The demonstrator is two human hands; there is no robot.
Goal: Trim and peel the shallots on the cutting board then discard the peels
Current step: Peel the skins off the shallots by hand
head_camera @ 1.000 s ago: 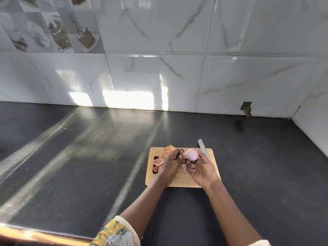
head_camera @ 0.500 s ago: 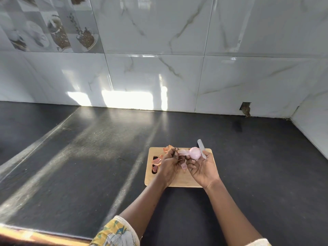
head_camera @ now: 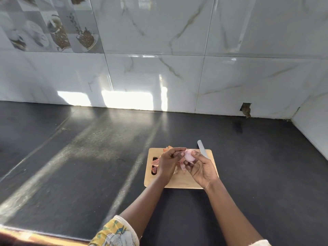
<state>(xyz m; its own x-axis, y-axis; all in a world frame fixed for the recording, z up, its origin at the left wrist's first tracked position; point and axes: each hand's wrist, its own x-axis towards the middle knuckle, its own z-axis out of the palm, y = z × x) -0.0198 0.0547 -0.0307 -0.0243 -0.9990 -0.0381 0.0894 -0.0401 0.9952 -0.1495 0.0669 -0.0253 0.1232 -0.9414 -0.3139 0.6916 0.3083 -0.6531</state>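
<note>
- Shallot (head_camera: 188,155), pale pink and rounded, sits between both hands above the light wooden cutting board (head_camera: 177,181).
- Right hand (head_camera: 201,168) grips it, thumb on top.
- Left hand (head_camera: 167,162) pinches its left end.
- Orange-pink papery peels (head_camera: 155,162) lie on the board by the left hand.
- Grey knife blade (head_camera: 202,149) crosses the far edge.

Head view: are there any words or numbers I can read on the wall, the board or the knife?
None can be read.
The picture tile shows only pictures, no letters.
The board, knife and sleeve carry no writing.
</note>
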